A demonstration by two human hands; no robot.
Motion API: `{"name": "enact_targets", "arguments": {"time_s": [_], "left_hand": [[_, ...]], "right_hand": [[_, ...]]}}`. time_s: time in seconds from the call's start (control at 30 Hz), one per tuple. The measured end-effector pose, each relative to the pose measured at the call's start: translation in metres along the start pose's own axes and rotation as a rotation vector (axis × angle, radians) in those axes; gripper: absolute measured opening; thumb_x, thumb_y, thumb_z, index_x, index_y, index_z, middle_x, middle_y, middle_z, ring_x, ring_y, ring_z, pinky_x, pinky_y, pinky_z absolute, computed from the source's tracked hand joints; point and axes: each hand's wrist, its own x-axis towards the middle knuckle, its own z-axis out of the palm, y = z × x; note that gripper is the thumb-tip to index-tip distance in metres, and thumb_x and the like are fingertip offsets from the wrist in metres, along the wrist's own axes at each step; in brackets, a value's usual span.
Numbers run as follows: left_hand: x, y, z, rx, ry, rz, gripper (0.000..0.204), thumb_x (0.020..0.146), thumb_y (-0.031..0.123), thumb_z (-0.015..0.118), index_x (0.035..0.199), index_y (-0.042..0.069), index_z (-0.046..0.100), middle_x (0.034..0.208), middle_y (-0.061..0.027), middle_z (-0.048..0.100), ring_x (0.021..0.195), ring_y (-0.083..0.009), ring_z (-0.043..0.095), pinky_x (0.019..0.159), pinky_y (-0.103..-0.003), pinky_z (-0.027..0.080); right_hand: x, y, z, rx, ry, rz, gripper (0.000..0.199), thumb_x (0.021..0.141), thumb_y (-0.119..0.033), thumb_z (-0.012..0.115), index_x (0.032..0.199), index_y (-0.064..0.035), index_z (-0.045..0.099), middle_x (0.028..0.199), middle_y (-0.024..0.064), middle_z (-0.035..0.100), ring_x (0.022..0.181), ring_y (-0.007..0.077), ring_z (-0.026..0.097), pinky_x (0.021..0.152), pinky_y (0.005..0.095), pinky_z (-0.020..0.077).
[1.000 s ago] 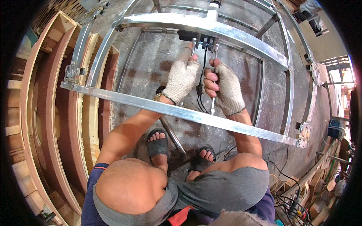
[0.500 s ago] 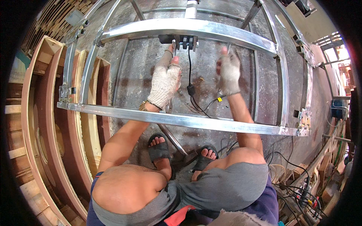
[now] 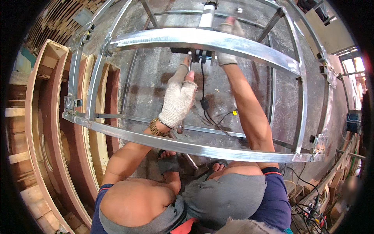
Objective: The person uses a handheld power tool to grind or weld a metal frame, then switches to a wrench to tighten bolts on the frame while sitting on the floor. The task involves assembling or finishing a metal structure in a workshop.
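My left hand [image 3: 177, 99], in a white knit fingerless glove, is closed around a metal wrench [image 3: 190, 60]. The wrench's upper end meets the black bracket [image 3: 179, 50] and bolt under the metal frame's crossbar [image 3: 163, 37]; its lower end shows below my wrist. My gloved right hand [image 3: 230, 29], smeared by motion, reaches up behind the crossbar, just right of the silver actuator tube [image 3: 207, 18]. Its fingers look curled, with a blurred shiny bit beyond them; what it holds is unclear. A black cable [image 3: 203, 80] hangs from the bracket between my arms.
The frame's near rail [image 3: 187, 147] crosses under my forearms. Long wooden box panels [image 3: 46, 117] stand at the left. A hammer-like tool [image 3: 193, 163] lies between my sandalled feet. Tangled cables [image 3: 309, 206] and wood scraps [image 3: 331, 179] lie at the right.
My right hand has moved up and away, from below the crossbar to behind it. My left hand stays on the wrench at the bracket. The view has shifted slightly.
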Motion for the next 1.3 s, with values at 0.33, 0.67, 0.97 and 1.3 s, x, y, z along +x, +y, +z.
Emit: {"name": "enact_targets", "arguments": {"time_s": [0.33,0.67,0.97,1.3], "left_hand": [[0.002,-0.002,-0.002,-0.037,-0.017,0.060,0.053,0.106,0.027,0.048,0.155,0.007,0.038,0.069,0.0047,0.047,0.057,-0.0038,0.042,0.050,-0.022,0.037],[-0.005,0.007,0.003,-0.132,-0.005,-0.028,0.051,0.106,0.031,0.050,0.153,0.012,0.041,0.065,0.0071,0.045,0.051,-0.0036,0.040,0.043,-0.022,0.034],[-0.001,0.000,-0.006,-0.314,-0.128,-0.033,0.054,0.106,0.025,0.050,0.157,0.021,0.033,0.064,0.0060,0.041,0.042,-0.0040,0.033,0.034,-0.023,0.029],[0.000,-0.015,-0.006,-0.557,-0.252,-0.018,0.052,0.107,0.026,0.049,0.157,0.025,0.035,0.067,0.0059,0.045,0.050,-0.0044,0.039,0.043,-0.022,0.035]], "right_hand": [[-0.049,-0.011,-0.094,-0.259,-0.100,0.073,0.040,0.106,-0.040,0.051,0.095,-0.0060,0.068,0.066,-0.0029,0.053,0.058,0.0072,0.046,0.054,0.0252,0.0367],[-0.124,-0.088,-0.153,-0.266,-0.456,0.636,0.038,0.106,-0.033,0.051,0.114,-0.0009,0.069,0.071,-0.0063,0.048,0.058,0.0029,0.041,0.050,0.0207,0.0311],[-0.116,-0.077,-0.132,-0.378,-0.414,-0.105,0.032,0.098,-0.008,0.057,0.129,-0.0014,0.063,0.084,0.0128,0.059,0.071,0.0208,0.056,0.067,0.0331,0.0469],[-0.083,-0.042,-0.108,-0.434,-0.528,-0.459,0.039,0.092,-0.002,0.060,0.131,-0.0045,0.063,0.086,0.0136,0.054,0.072,0.0257,0.055,0.066,0.0353,0.0460]]}}
